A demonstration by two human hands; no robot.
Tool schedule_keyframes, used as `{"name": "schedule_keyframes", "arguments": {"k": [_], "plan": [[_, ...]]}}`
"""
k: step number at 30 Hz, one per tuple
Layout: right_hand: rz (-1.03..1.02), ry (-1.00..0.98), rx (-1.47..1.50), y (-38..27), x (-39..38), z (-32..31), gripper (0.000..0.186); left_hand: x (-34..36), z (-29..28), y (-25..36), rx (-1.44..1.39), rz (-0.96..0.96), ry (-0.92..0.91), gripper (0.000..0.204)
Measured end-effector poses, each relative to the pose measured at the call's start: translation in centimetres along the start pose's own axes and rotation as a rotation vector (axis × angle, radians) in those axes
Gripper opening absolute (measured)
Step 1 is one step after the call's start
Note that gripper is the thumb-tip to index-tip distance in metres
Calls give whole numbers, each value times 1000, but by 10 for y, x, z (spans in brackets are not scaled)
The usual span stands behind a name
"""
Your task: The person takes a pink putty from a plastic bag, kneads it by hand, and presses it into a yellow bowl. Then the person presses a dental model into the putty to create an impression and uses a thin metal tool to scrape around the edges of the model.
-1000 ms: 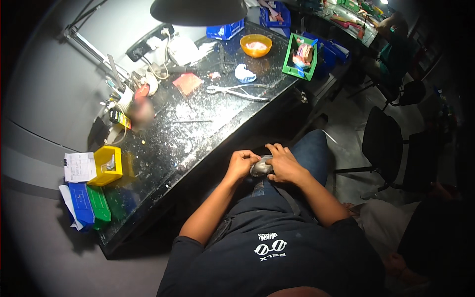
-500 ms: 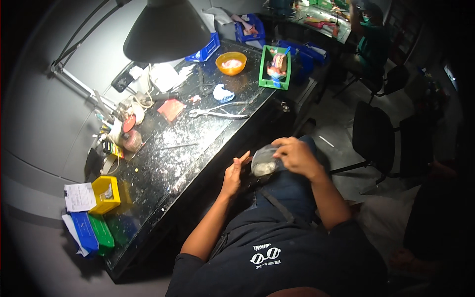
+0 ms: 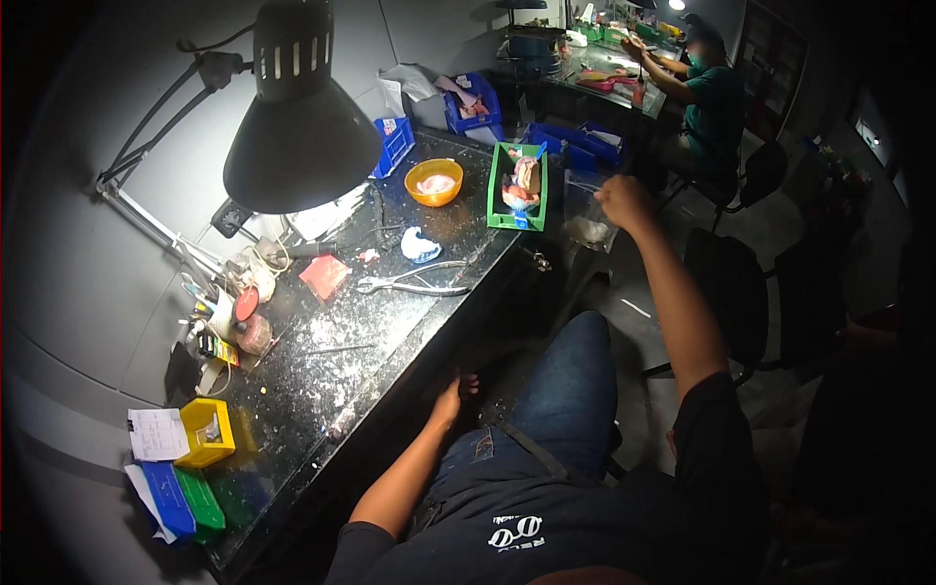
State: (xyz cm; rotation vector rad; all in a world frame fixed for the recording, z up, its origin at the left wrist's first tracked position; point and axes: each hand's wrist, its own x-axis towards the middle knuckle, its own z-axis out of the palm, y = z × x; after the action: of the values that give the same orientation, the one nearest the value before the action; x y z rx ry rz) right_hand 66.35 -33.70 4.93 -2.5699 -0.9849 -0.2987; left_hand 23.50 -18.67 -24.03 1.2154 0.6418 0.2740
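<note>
My right hand (image 3: 626, 203) is stretched far forward past the bench's right corner. Its closed fingers grip the top of a clear plastic bag (image 3: 588, 230) with something pale in the bottom. The bag hangs just right of a green tray (image 3: 496, 213) holding pinkish and tan pieces and a blue item. Low beside the bench's front edge, over my lap, my left hand (image 3: 454, 400) is empty with its fingers apart.
On the black bench (image 3: 390, 341) lie metal pliers (image 3: 421, 284), a blue-and-white moulded piece (image 3: 420, 246), a pink sheet (image 3: 325, 277) and an orange bowl (image 3: 417, 189). A lamp (image 3: 297, 156) overhangs it. A black chair (image 3: 721, 288) stands at right; a co-worker (image 3: 715, 107) sits beyond.
My right hand has carried the bag from above my lap forward to beside the green tray. My left hand has let go of closeness to the bag and dropped lower. My view has shifted.
</note>
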Motion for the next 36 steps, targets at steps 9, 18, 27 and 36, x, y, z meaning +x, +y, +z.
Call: {"name": "schedule_keyframes", "arguments": {"k": [9,18,27,36], "plan": [[186,126,-162,27,47,48,16,-10,3,-3,80,-120,-7,62],[94,204,77,12,57,52,14,-12,-1,-5,-18,-77,-13,58],[-112,308,155,0,86,59,12,-3,-2,-14,-44,-39,-11,56],[-78,388,315,8,97,45,30,0,0,-14,-17,-47,-16,60]]}}
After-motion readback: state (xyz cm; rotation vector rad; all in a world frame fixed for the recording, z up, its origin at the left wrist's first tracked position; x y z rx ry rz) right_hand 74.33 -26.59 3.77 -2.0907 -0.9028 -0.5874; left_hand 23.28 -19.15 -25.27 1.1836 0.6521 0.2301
